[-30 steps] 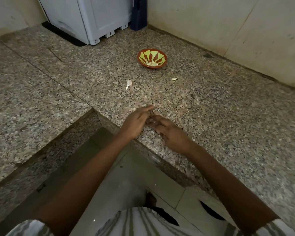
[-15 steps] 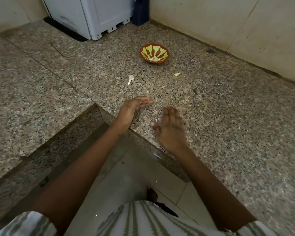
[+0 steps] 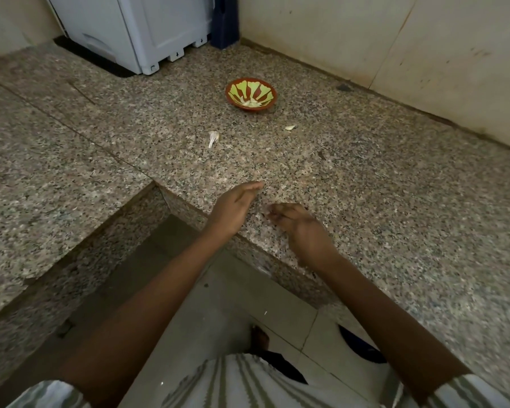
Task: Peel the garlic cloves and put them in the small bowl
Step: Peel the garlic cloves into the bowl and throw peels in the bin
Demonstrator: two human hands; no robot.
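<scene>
Granite counter (image 3: 365, 187); left hand (image 3: 236, 207) straight-fingered, empty; right hand (image 3: 302, 228) curled, contents unclear.

Home kitchen: L-shaped granite counter (image 3: 365, 201), tiled wall (image 3: 365, 39) at 1 o'clock, white appliance (image 3: 136, 30) at 11, bowl (image 3: 239, 88) at 12, floor tiles (image 3: 218, 304) at 6.

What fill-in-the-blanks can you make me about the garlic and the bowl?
1. The small bowl holds peeled ___.
2. A garlic clove lies outside the bowl, on the ___.
3. The hand nearer that clove is the ___ one.
Missing words: garlic; counter; left.
</scene>
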